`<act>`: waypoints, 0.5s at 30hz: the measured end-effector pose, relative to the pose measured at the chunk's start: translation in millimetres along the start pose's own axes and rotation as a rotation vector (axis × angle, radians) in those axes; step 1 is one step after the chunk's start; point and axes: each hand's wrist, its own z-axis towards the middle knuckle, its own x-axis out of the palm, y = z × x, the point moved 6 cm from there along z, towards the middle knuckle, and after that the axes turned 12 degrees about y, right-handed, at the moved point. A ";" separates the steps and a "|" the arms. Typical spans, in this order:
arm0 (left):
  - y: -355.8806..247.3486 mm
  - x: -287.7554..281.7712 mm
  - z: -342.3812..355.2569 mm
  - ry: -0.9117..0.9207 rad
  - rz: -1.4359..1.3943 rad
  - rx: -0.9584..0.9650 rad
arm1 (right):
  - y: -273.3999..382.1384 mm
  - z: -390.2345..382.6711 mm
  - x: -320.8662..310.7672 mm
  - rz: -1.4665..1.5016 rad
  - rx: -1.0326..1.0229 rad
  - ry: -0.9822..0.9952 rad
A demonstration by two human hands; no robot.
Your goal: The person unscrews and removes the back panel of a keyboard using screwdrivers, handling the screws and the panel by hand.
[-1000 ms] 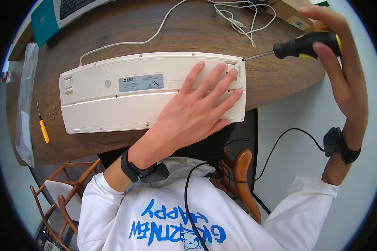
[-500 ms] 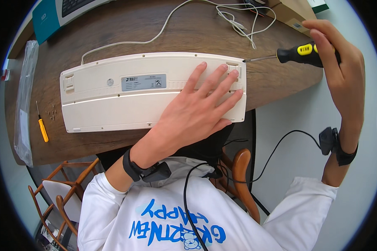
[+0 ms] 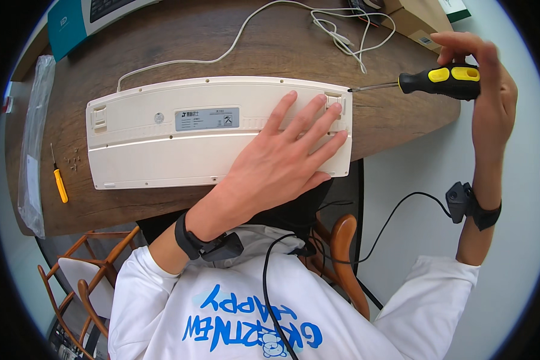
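Note:
A white keyboard (image 3: 144, 157) lies upside down on the table, a grey label on its underside. My left hand (image 3: 276, 144) rests flat on its right half, fingers spread, pressing on the back panel. Off the keyboard's right end, my right hand (image 3: 492, 84) grips the end of a black and yellow screwdriver (image 3: 439, 81). The tool is held almost level, and its tip meets the keyboard's upper right corner. My fingers hide the butt of the handle. Whether a screw sits under the tip is too small to tell.
A small yellow screwdriver (image 3: 60, 186) lies left of the keyboard beside several tiny screws (image 3: 73, 162). Further left is a clear plastic sleeve (image 3: 33, 150). The white cable (image 3: 246, 24) runs behind to a coil. Boxes (image 3: 417, 21) stand at the back; a wooden chair (image 3: 105, 261) is below left.
My right hand has turned around the screwdriver handle and shifted slightly, with its fingers now bent differently. The tip stays at the corner, and my left hand has not moved.

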 end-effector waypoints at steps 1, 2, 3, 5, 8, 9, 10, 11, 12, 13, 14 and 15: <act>1.4 1.0 -1.3 0.004 0.003 -0.012 | -8.8 1.3 6.1 0.062 0.043 -0.067; 2.8 2.0 -2.5 0.007 0.001 -0.023 | -9.8 4.5 11.5 0.070 0.035 -0.064; 4.0 2.5 -3.6 0.009 -0.001 -0.033 | -7.0 8.3 13.8 0.091 0.003 -0.132; 3.7 2.6 -2.1 0.006 -0.002 -0.028 | -3.8 8.3 13.4 0.102 -0.019 -0.198; 4.1 3.1 -2.2 0.002 0.002 -0.025 | -11.1 -1.1 10.2 0.207 0.009 -0.173; 4.2 3.1 -2.5 0.000 0.006 -0.026 | -9.4 -4.5 9.0 0.184 -0.043 -0.135; 3.9 3.2 -2.4 0.000 0.004 -0.024 | -4.2 -5.7 9.6 0.160 -0.092 -0.099; 3.7 3.2 -2.5 -0.002 0.003 -0.021 | -2.3 -5.3 15.5 0.159 -0.089 -0.099; 3.5 3.2 -2.7 -0.004 0.002 -0.019 | 0.7 -5.8 20.6 0.235 -0.108 -0.211; 3.6 2.8 -3.2 -0.006 0.002 -0.020 | 0.7 -7.3 18.7 0.273 -0.118 -0.267; 3.9 2.5 -3.8 -0.010 -0.003 -0.020 | 0.6 -8.6 17.0 0.311 -0.130 -0.323; 4.0 2.4 -4.4 -0.013 -0.007 -0.021 | -2.6 -8.5 16.3 0.286 -0.132 -0.215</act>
